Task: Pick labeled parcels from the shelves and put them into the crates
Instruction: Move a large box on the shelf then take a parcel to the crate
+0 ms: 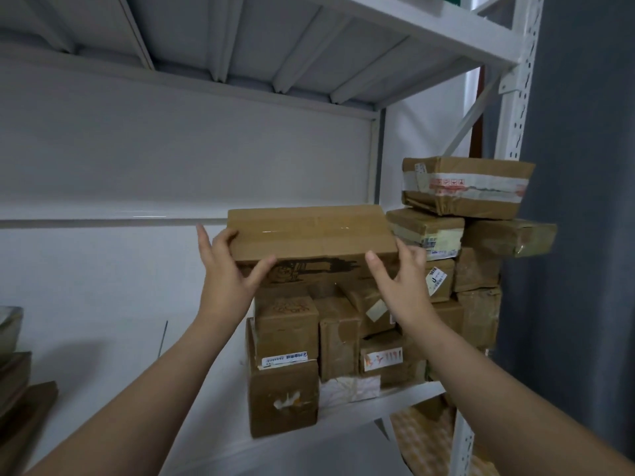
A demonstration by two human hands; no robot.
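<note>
- Head view caught both hands on one flat parcel (312, 235) that lay on top of the stack of parcels (288, 338), at the right end of the white shelf (360, 415).
- Left grip (226, 266) clasped the near left corner, fingers over the top edge and thumb on the front face; right grip (402, 280) held the right end the same way, so both were grasping the carton.
- Main risk, as I judged it: the parcel bridged several small boxes. Dragging it forward rather than lifting it clear could pull one off the shelf edge.
- Second risk: the taped parcel (464, 187) sat high on a leaning pile just beside the right grip, and a knock from the carton's end might topple it.
- Holding by the corners alone could let a wide box tilt or slip — more so if its weight was uneven.
- The carton was plain brown cardboard, wide and shallow, with glossy clear tape along the top seam and dark smeared print on the front face.
- No shipping label showed on the faces in view, and no crate was in sight.
</note>
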